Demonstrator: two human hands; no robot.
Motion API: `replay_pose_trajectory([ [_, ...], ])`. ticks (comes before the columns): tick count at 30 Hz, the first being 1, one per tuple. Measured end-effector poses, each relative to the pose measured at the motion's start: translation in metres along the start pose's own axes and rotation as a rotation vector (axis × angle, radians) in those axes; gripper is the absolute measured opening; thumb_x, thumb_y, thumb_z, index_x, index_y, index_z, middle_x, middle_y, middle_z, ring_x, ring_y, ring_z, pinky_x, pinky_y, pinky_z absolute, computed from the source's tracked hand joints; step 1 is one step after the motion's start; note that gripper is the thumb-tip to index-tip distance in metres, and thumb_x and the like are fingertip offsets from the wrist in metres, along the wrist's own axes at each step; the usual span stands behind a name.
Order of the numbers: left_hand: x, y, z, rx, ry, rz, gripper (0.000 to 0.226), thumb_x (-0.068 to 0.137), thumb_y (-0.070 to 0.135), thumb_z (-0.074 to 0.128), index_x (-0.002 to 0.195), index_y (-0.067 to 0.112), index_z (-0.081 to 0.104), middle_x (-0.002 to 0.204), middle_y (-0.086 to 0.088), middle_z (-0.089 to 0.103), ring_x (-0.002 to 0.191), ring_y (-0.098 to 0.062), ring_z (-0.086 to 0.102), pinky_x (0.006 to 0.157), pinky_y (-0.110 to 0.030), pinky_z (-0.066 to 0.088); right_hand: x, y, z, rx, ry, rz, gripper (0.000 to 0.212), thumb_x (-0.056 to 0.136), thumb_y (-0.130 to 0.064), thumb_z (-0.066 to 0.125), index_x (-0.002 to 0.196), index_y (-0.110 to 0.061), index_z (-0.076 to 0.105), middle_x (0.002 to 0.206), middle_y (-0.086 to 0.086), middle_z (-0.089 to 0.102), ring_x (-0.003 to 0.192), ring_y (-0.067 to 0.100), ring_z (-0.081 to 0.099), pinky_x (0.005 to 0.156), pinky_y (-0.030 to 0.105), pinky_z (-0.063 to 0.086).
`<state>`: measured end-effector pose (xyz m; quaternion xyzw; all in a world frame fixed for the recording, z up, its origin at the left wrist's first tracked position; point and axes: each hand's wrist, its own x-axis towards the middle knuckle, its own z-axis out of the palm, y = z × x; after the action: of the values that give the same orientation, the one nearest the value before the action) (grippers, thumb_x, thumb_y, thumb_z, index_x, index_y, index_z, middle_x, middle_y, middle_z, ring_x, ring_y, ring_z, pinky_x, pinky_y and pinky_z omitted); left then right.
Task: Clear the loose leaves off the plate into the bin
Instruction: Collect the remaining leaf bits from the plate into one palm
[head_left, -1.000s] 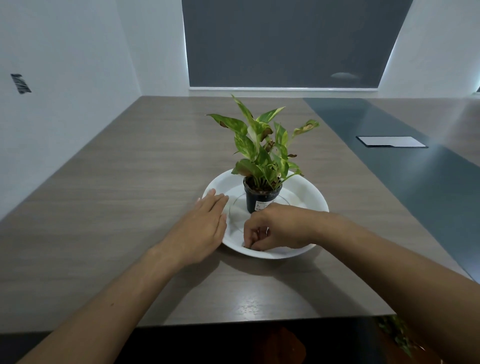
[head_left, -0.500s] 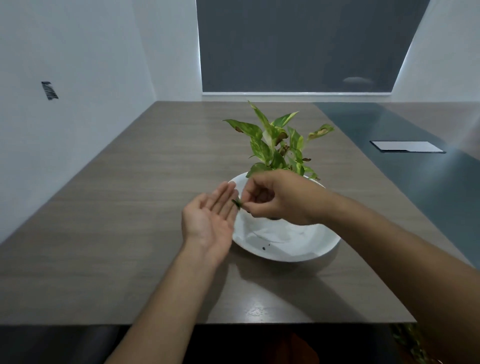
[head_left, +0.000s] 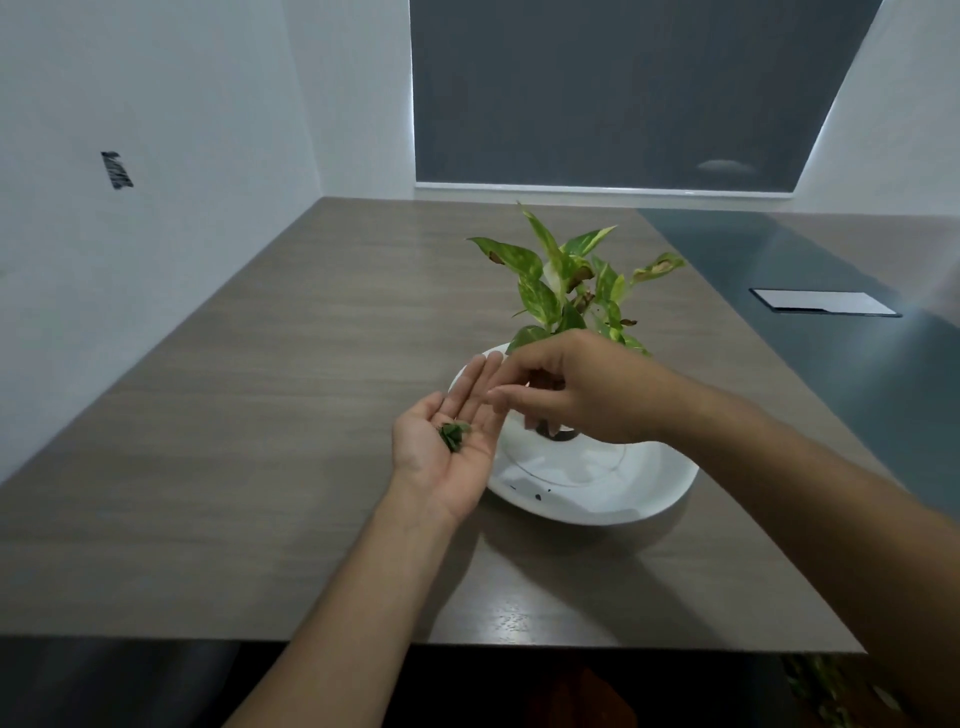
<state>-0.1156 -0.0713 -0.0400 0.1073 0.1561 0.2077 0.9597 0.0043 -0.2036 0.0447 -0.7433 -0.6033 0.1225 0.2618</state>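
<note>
A small clump of loose green leaves (head_left: 453, 435) lies in the palm of my left hand (head_left: 431, 470), which is held flat and palm up at the left rim of the white plate (head_left: 597, 486). My right hand (head_left: 582, 395) hovers just right of the left fingers, above the plate, fingers loosely spread and holding nothing. A potted plant (head_left: 561, 280) with variegated leaves stands on the plate; my right hand hides most of its black pot (head_left: 560, 432). A few dark specks (head_left: 537, 496) sit on the plate's near side. No bin is in view.
The plate sits on a long wood-grain table (head_left: 260, 467) with white walls at the left and back. A dark strip with a white rectangular panel (head_left: 826, 302) runs along the table's right side. Some foliage (head_left: 831, 691) shows below the near right corner.
My right hand picked leaf bits off the plate, carried them to my left hand and let them go. My left hand turned palm up and now carries the leaves.
</note>
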Motion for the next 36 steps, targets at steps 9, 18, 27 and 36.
replay_pose_trajectory([
  [9, 0.01, 0.001, -0.003, 0.15, 0.05, 0.072, 0.047, 0.117, 0.025, 0.036, 0.14, -0.007, 0.062, 0.136, -0.022, 0.073, 0.136, -0.034, 0.065, 0.118, -0.044, 0.048, -0.031, 0.063, 0.035, -0.158, -0.232, 0.24, 0.011, 0.091, -0.039, 0.083, 0.097, -0.03, 0.082, 0.09, -0.016, 0.081, 0.081, 0.008, 0.077, 0.067, 0.022, 0.061],
  [18, 0.008, 0.0, -0.003, 0.156, 0.043, 0.033, 0.044, 0.106, 0.02, 0.046, 0.132, -0.009, 0.068, 0.131, -0.025, 0.075, 0.13, -0.036, 0.069, 0.119, -0.046, 0.048, -0.032, 0.063, 0.048, -0.157, -0.209, 0.273, 0.011, 0.086, -0.036, 0.084, 0.095, -0.03, 0.086, 0.084, -0.019, 0.083, 0.08, -0.004, 0.075, 0.076, 0.019, 0.062],
  [27, 0.009, 0.0, -0.004, 0.14, 0.041, 0.024, 0.046, 0.105, 0.02, 0.044, 0.133, -0.009, 0.067, 0.13, -0.025, 0.075, 0.131, -0.037, 0.069, 0.119, -0.046, 0.048, -0.022, 0.05, 0.058, -0.196, -0.213, 0.275, 0.01, 0.092, -0.026, 0.078, 0.087, -0.025, 0.086, 0.075, -0.009, 0.082, 0.073, 0.006, 0.075, 0.069, 0.024, 0.062],
  [36, 0.006, -0.002, -0.004, 0.141, 0.054, 0.033, 0.049, 0.105, 0.019, 0.039, 0.133, -0.009, 0.067, 0.13, -0.025, 0.075, 0.133, -0.037, 0.067, 0.121, -0.047, 0.046, -0.016, 0.043, 0.047, -0.081, -0.236, 0.286, 0.007, 0.091, -0.02, 0.077, 0.085, -0.02, 0.079, 0.078, 0.001, 0.082, 0.073, 0.021, 0.079, 0.071, 0.031, 0.066],
])
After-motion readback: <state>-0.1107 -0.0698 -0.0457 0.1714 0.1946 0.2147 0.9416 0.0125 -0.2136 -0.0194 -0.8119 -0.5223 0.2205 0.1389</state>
